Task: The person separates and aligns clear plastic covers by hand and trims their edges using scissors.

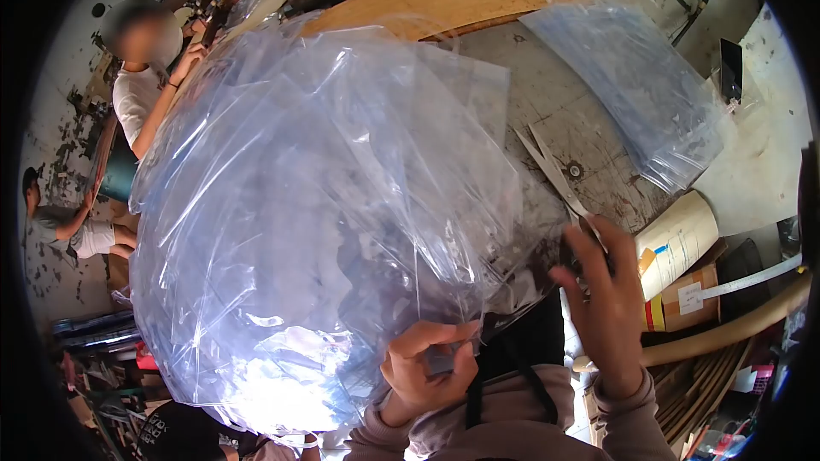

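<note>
A large heap of clear plastic sheets (282, 179) covers the left and middle of the worktable. My left hand (431, 363) pinches the front edge of the plastic between thumb and fingers. To the right, my right hand (606, 290) is at the handles of a pair of metal scissors (555, 172), its fingers partly around them. The blades lie slightly apart and point away from me, beside the plastic and above the worn tabletop (589, 137). How far the fingers pass through the handle loops is partly hidden.
Folded clear plastic (632, 85) lies at the back right, near a phone (730, 70). A curved wooden board (427, 0) lies at the back. A paper roll (679, 239) and cardboard box (690, 297) are at right. Several people are on the left, one (141, 94) at the table.
</note>
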A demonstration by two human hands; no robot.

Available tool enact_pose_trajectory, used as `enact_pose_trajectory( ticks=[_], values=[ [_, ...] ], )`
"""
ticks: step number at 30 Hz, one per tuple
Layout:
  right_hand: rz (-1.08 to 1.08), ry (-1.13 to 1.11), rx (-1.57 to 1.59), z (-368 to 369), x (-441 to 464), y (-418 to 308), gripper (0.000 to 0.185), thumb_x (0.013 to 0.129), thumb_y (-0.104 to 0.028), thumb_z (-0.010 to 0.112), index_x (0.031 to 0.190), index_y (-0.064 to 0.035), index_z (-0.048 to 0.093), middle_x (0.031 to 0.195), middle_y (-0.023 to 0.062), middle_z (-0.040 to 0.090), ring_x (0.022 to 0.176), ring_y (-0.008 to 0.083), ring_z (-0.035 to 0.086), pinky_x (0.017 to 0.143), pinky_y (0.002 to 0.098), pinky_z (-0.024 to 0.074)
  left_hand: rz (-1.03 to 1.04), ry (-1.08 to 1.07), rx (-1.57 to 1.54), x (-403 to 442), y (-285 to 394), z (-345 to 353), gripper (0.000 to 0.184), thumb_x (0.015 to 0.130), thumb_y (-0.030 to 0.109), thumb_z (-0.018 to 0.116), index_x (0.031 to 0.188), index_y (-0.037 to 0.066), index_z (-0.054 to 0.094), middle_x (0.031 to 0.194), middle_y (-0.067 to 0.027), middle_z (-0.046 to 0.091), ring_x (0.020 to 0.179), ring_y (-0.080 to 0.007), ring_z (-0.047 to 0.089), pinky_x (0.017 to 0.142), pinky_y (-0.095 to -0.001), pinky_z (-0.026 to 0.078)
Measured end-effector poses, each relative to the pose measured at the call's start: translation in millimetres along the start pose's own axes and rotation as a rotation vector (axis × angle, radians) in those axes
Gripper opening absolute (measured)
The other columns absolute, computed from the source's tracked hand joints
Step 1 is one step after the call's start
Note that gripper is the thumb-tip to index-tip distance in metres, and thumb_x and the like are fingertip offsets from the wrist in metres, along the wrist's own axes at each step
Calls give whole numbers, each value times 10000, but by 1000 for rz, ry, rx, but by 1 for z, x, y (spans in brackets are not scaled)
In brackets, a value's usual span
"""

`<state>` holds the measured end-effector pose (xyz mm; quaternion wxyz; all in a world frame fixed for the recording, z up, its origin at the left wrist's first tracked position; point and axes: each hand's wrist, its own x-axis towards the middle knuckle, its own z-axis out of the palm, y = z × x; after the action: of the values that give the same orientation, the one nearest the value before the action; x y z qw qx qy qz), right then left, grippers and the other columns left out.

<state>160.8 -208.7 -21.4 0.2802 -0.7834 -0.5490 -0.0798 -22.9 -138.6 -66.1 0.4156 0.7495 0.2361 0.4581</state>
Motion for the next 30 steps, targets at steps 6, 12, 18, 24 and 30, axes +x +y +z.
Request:
enact_pose_trajectory(
  ticks=[6, 12, 18, 24, 30],
  values=[
    [-578, 14, 347, 11, 2, -18, 194, 741, -97, 654, 931, -60, 661, 1043, 89, 626, 923, 225, 638, 801, 345, 503, 37, 63, -51, 1, -5, 1, 392, 718, -2, 711, 1023, -8, 465, 819, -134, 690, 590, -128, 624, 479, -202, 471],
    [-643, 77, 270, 14, 5, -14, 161, 752, -109, 623, 906, -86, 664, 990, 25, 642, 900, 151, 644, 785, 308, 498, 58, -33, 39, 0, -3, -2, 400, 745, -30, 666, 1045, -32, 402, 791, -166, 631, 618, -121, 586, 555, -208, 473],
    [-632, 127, 332, 24, 5, -13, 131, 739, -89, 628, 864, -52, 643, 974, 64, 620, 862, 190, 634, 753, 327, 528, 65, 40, -3, 5, -2, 4, 359, 669, -57, 704, 972, -6, 517, 689, -91, 654, 579, -190, 651, 497, -249, 503],
    [-585, 149, 324, 39, -4, -11, 121, 716, -75, 628, 815, -8, 612, 877, 114, 583, 825, 255, 600, 751, 357, 550, 142, 45, 53, 12, 0, 6, 302, 660, -88, 696, 901, 16, 546, 726, -118, 677, 546, -172, 631, 496, -240, 492],
    [-334, 39, 189, 22, 36, 8, 169, 727, -30, 623, 855, 16, 522, 894, 174, 527, 737, 309, 546, 630, 398, 483, 246, -12, 84, 13, -2, -1, 318, 597, -74, 663, 874, 40, 558, 723, -89, 680, 534, -155, 623, 470, -224, 455]
  ],
)
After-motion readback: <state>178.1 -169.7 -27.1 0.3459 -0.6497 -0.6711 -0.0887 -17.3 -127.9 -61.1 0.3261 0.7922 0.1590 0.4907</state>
